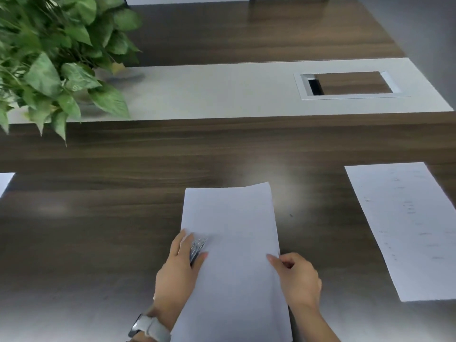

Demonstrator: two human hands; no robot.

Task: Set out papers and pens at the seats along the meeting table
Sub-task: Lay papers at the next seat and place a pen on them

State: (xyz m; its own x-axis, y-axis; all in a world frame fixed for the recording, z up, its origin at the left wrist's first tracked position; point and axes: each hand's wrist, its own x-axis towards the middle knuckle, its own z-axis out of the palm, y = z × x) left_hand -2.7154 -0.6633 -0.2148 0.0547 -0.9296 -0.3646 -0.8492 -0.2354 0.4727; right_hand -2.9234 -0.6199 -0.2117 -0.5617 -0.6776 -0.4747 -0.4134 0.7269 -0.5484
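A stack of white paper [232, 230] lies lengthwise on the dark wooden meeting table [98, 230] straight in front of me. My left hand [177, 270] rests on the stack's left edge and is closed around a bunch of pens [198, 245], whose silvery clips stick out between the fingers. My right hand [296, 280] pinches the right edge of the paper between thumb and fingers. One sheet with faint print [407, 225] lies flat at the seat to the right. The corner of another sheet [5, 181] shows at the left border.
A leafy green plant [49, 58] overhangs the table's far left. A pale grey strip [222, 92] runs across the middle of the table, with a metal-framed cable hatch [350, 83] at its right. A watch is on my left wrist.
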